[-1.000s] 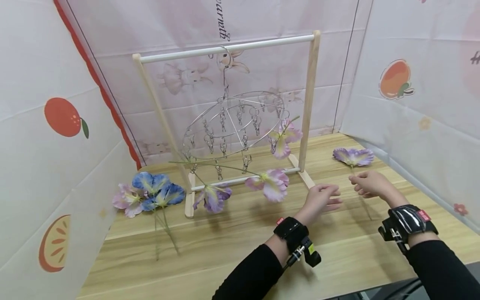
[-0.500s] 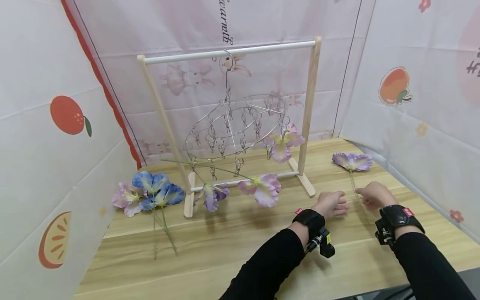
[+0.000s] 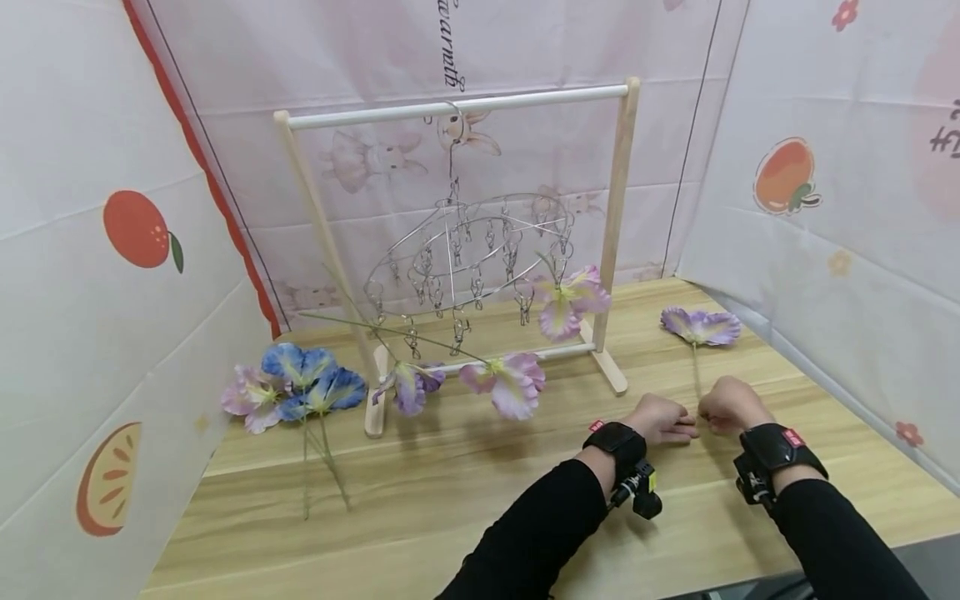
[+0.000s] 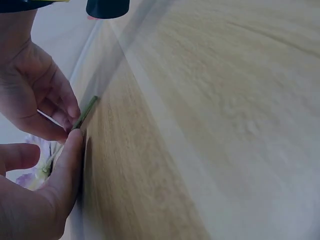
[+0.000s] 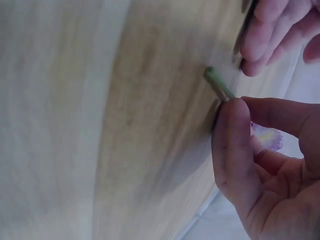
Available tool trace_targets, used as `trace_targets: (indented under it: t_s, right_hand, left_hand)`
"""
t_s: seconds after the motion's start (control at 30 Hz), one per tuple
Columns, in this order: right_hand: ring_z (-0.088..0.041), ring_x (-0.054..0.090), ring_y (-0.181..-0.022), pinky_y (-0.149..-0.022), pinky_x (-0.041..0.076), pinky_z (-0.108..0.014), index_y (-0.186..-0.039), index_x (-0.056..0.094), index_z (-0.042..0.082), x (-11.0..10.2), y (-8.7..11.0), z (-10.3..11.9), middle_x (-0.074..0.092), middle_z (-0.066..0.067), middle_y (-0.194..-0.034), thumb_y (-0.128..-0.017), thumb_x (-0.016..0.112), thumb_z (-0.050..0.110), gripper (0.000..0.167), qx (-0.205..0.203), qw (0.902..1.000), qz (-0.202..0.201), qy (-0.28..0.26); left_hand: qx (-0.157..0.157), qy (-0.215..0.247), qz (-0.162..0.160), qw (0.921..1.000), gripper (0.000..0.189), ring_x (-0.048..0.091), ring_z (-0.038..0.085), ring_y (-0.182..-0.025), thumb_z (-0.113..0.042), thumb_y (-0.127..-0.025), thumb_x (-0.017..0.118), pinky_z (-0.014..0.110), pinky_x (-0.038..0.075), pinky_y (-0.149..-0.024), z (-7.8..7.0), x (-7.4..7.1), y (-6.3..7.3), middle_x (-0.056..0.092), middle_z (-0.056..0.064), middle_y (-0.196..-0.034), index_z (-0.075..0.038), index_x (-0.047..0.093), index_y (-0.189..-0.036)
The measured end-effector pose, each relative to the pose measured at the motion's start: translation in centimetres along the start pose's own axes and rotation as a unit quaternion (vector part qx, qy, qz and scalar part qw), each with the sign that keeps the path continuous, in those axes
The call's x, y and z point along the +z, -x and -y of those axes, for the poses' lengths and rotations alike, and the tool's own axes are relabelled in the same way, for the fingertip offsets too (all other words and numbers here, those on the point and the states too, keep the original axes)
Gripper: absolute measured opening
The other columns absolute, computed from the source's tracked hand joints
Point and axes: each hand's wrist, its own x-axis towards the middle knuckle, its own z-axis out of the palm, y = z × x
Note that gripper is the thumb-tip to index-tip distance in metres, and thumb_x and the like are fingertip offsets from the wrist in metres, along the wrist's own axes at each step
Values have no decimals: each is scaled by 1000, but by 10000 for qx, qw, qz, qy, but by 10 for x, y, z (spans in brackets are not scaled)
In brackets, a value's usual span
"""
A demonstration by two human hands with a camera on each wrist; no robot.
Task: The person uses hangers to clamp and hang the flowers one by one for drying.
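Observation:
An artificial flower with purple petals [image 3: 701, 326] lies at the table's right side, its stem pointing toward me. My right hand [image 3: 731, 406] pinches this green stem [image 5: 217, 82] between thumb and fingertips near its lower end, which pokes out past them in the right wrist view. Beside it is my left hand [image 3: 663, 419], fingers extended and close to the tabletop. In the left wrist view, the left hand's fingertip [image 4: 75, 137] is right at the stem, with its thumb held apart.
A wood-and-white rack [image 3: 618, 208] carries a round wire clip hanger [image 3: 450, 250]. Pink-purple flowers [image 3: 510, 383] hang from its clips, one at the right [image 3: 566, 304]. Blue flowers [image 3: 322, 387] and a pink one [image 3: 255, 396] lie at the left. Printed cloth walls surround the table.
My right hand has slid down the stem toward me. My left hand has moved right, up to the stem. The clip hanger has turned, its front flowers swinging left.

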Motion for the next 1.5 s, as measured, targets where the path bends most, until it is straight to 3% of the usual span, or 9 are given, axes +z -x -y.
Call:
trace_targets:
  t_s: [0.33, 0.63, 0.83, 1.13, 1.4, 1.5]
  right_hand:
    - [-7, 60, -44, -47, 49, -19, -64, 58, 3, 3, 11, 8, 57, 5, -44, -72, 54, 4, 9, 176, 9990, -112, -405]
    - [-15, 57, -55, -49, 41, -25, -63, 64, 5, 18, 43, 36, 62, 0, -54, -75, 56, 11, 16, -635, 9929, -770, 641]
    - [-16, 58, -58, -51, 43, -26, -72, 67, 1, 29, 62, 58, 66, -4, -60, -76, 60, 10, 12, -969, 9897, -927, 503]
    - [-16, 56, -57, -51, 42, -26, -69, 65, 3, 41, 68, 72, 64, -3, -60, -75, 62, 11, 11, -1110, 9888, -878, 478]
    - [-14, 56, -56, -50, 42, -26, -72, 65, 3, 46, 68, 76, 63, -3, -62, -78, 61, 12, 12, -1318, 9874, -829, 297]
    - [-16, 59, -61, -53, 46, -28, -80, 66, 1, 44, 67, 76, 67, -8, -69, -84, 60, 13, 14, -1679, 9787, -1171, 181]
  left_hand:
    - [178, 30, -131, 9998, 21, 70, 35, -100, 3, -91, 53, 40, 61, -87, -1, -7, 4, 73, 20, -101, 5, 65, -108]
    - [623, -16, -97, 9980, 28, 68, 37, -103, -3, -95, 53, 41, 60, -90, -8, -21, 6, 70, 23, -110, 3, 60, -122]
    - [983, 252, -352, 9942, 26, 71, 33, -94, -5, -92, 60, 36, 62, -84, -14, -34, 3, 72, 14, -100, -2, 64, -117]
    - [1232, 320, -465, 9908, 27, 73, 29, -88, -3, -85, 68, 32, 63, -78, -9, -50, 5, 72, 11, -93, -3, 69, -112]
    - [1311, 92, -311, 9908, 24, 69, 11, -64, -1, -83, 67, 22, 62, -67, -9, -62, 10, 73, 8, -84, -6, 71, -107]
    - [1262, 123, -153, 9918, 27, 65, 9, -62, 0, -84, 67, 21, 61, -67, -10, -66, 12, 73, 11, -88, -5, 70, -110]
